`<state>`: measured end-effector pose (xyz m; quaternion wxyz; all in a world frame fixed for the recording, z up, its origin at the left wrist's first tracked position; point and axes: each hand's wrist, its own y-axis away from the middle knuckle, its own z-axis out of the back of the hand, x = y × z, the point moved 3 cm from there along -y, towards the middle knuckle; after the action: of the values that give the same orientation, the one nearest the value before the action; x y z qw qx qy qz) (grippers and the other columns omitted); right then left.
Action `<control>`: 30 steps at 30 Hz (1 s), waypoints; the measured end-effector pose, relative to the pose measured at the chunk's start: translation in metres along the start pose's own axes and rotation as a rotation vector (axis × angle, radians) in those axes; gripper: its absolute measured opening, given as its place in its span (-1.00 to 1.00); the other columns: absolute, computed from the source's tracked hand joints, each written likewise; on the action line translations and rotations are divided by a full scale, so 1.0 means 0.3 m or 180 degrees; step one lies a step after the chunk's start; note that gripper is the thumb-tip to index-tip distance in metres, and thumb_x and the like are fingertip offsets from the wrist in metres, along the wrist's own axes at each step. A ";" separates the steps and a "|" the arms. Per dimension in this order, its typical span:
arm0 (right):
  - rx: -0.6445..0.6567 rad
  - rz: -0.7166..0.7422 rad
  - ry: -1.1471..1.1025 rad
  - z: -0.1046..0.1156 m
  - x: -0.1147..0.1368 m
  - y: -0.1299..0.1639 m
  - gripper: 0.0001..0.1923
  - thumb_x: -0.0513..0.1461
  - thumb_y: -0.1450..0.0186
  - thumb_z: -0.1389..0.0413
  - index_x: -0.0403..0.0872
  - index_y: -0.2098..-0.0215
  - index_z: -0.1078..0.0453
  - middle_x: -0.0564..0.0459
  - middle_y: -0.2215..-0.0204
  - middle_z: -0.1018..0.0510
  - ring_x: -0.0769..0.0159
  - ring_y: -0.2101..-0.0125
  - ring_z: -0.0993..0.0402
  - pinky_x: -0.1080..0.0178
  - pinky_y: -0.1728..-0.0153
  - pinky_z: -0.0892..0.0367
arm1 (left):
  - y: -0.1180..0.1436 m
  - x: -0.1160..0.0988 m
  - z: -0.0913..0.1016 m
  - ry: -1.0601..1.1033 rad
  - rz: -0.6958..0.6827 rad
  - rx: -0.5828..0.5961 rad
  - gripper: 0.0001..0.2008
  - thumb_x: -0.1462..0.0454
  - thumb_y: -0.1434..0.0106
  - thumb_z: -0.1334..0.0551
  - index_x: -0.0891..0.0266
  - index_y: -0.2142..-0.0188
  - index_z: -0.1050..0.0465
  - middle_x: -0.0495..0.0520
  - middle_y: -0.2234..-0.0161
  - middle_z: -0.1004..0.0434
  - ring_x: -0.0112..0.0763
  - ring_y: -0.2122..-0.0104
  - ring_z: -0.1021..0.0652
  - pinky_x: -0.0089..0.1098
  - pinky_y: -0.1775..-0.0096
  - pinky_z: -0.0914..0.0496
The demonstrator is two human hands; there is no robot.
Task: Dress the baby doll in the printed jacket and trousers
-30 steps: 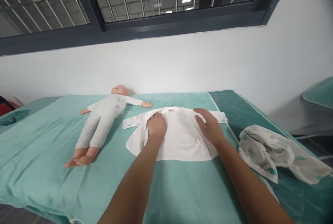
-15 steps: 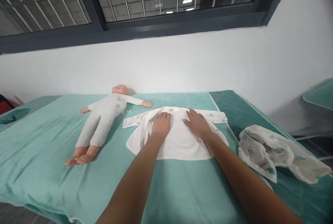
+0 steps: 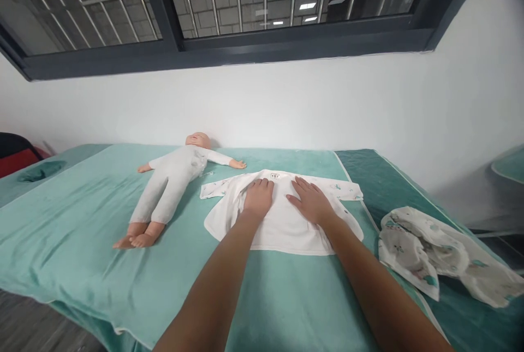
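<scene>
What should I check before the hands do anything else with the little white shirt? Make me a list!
1. White baby shirt spread on the green sheet: ok.
2. Both sleeves stretched outward: ok.
3. Left hand and right hand both on the shirt: ok.
4. Doll apart from the shirt: ok, lying to its left.
5. Printed cloth on the right smoothed out: not ok, crumpled.
6. Fabric under the palms wrinkle-free: cannot tell, covered.

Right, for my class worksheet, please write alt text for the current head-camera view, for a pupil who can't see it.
A person's left hand and right hand rest on a white baby shirt spread out on a light green sheet. A doll lies to the left, and a crumpled patterned cloth lies to the right.
</scene>
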<state>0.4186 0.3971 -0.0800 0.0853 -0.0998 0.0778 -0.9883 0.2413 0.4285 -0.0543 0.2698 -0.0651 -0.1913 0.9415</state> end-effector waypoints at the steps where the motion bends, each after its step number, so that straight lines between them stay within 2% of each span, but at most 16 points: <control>1: -0.0008 -0.0013 -0.0011 -0.001 -0.003 -0.001 -0.31 0.08 -0.42 0.26 -0.15 -0.35 -0.08 -0.05 -0.39 -0.03 0.21 -0.37 0.09 0.04 -0.32 0.10 | 0.004 -0.002 0.007 0.0081 0.0012 -0.0063 -0.80 0.48 -0.24 -0.09 0.26 0.24 -0.42 0.18 0.23 -0.52 -0.19 0.18 -0.51 -0.21 0.14 -0.38; 6: -0.0058 -0.0228 -0.0064 0.003 -0.012 0.000 -0.35 0.06 -0.42 0.23 -0.09 -0.35 -0.09 0.01 -0.38 -0.06 0.21 -0.36 0.06 0.05 -0.31 0.07 | 0.082 -0.012 0.082 0.0543 0.0155 -0.0542 -0.72 0.51 -0.24 -0.07 0.21 0.18 -0.43 0.09 0.16 -0.57 -0.31 0.14 -0.54 -0.30 0.11 -0.43; 9: -0.0099 -0.0327 -0.0103 0.009 -0.012 0.003 -0.33 0.06 -0.41 0.21 -0.09 -0.37 -0.03 0.01 -0.37 -0.09 0.20 -0.36 0.06 0.05 -0.31 0.06 | 0.199 0.003 0.149 0.0895 0.0162 -0.1002 -0.67 0.51 -0.27 0.00 0.18 0.14 -0.41 0.07 0.10 -0.56 -0.38 0.06 -0.53 -0.32 0.03 -0.43; 11: -0.0066 -0.0324 -0.0116 0.010 -0.011 0.011 -0.30 0.08 -0.41 0.20 -0.09 -0.39 0.03 0.01 -0.37 -0.07 0.19 -0.36 0.07 0.04 -0.32 0.06 | 0.297 0.040 0.198 0.1378 0.0074 -0.1577 -0.69 0.49 -0.28 0.00 0.17 0.14 -0.41 0.08 0.10 -0.56 -0.36 0.06 -0.53 -0.27 0.03 -0.44; 12: -0.0032 -0.0288 -0.0110 0.008 -0.009 0.019 -0.28 0.09 -0.40 0.21 -0.09 -0.40 0.06 0.01 -0.38 -0.05 0.17 -0.37 0.09 0.02 -0.32 0.07 | 0.342 0.067 0.215 0.1449 0.0074 -0.1674 -0.70 0.48 -0.29 -0.01 0.16 0.14 -0.41 0.07 0.09 -0.56 -0.35 0.06 -0.52 -0.26 0.03 -0.44; 14: 0.0033 -0.0155 -0.0063 0.002 -0.003 0.041 -0.25 0.12 -0.40 0.23 -0.08 -0.41 0.10 0.01 -0.39 0.00 0.15 -0.38 0.14 -0.02 -0.32 0.08 | 0.415 0.141 0.232 0.1381 0.0379 -0.1574 -0.72 0.43 -0.31 -0.02 0.16 0.11 -0.42 0.08 0.06 -0.54 -0.31 0.02 -0.50 -0.21 -0.02 -0.40; 16: 0.0060 -0.0026 0.0026 -0.007 0.007 0.070 -0.23 0.14 -0.39 0.24 -0.09 -0.42 0.12 -0.02 -0.40 0.03 0.14 -0.39 0.18 -0.04 -0.33 0.10 | 0.462 0.228 0.230 0.1233 0.1009 -0.1291 -0.74 0.34 -0.35 -0.03 0.19 0.07 -0.42 0.13 0.01 -0.51 -0.24 -0.02 -0.46 -0.16 -0.07 -0.36; 18: 0.0027 0.0002 0.0136 -0.012 0.026 0.097 -0.24 0.13 -0.40 0.25 -0.11 -0.41 0.10 -0.05 -0.40 0.02 0.13 -0.39 0.18 -0.04 -0.33 0.11 | 0.483 0.299 0.217 0.1031 0.1625 -0.0957 -0.72 0.24 -0.36 -0.04 0.23 0.02 -0.41 0.19 -0.02 -0.49 -0.14 -0.05 -0.44 -0.09 -0.09 -0.33; 20: -0.0078 -0.0020 0.0226 -0.006 0.063 0.111 -0.27 0.11 -0.41 0.24 -0.12 -0.40 0.06 -0.09 -0.39 -0.01 0.13 -0.39 0.17 -0.06 -0.33 0.13 | 0.479 0.335 0.203 0.0760 0.1970 -0.0661 -0.68 0.16 -0.35 -0.06 0.25 0.01 -0.40 0.23 -0.03 -0.48 -0.04 -0.07 -0.41 -0.03 -0.07 -0.30; 23: -0.0197 0.0138 0.0119 0.026 0.173 0.091 -0.33 0.06 -0.42 0.21 -0.12 -0.37 -0.03 -0.11 -0.37 -0.06 0.11 -0.38 0.12 -0.06 -0.33 0.12 | 0.453 0.343 0.193 0.0482 0.2156 -0.0443 -0.73 0.12 -0.30 -0.13 0.22 0.11 -0.42 0.22 -0.05 -0.46 0.02 -0.08 -0.39 0.01 -0.05 -0.27; 26: -0.0093 0.0482 -0.0351 0.064 0.336 0.012 -0.35 0.05 -0.41 0.16 -0.11 -0.34 -0.10 -0.09 -0.37 -0.07 0.12 -0.37 0.08 0.01 -0.31 0.02 | 0.441 0.339 0.197 0.0539 0.2179 -0.0441 -0.83 0.16 -0.28 -0.13 0.21 0.27 -0.40 0.20 -0.01 -0.47 -0.03 -0.05 -0.41 -0.03 -0.03 -0.26; 30: -0.0244 0.0725 -0.0788 0.061 0.541 -0.154 -0.46 -0.08 -0.44 0.16 -0.16 -0.29 -0.16 -0.13 -0.32 -0.17 0.10 -0.32 -0.04 0.02 -0.28 -0.06 | 0.459 0.350 0.209 0.1270 0.2261 -0.0567 -0.80 0.12 -0.33 -0.07 0.18 0.29 -0.33 0.06 0.28 -0.54 -0.21 0.24 -0.51 -0.24 0.18 -0.33</control>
<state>0.2587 0.4099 -0.0245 0.2018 -0.2146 0.1152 -0.9487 0.0719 0.3564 -0.0532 -0.0466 -0.3314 -0.1817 0.9247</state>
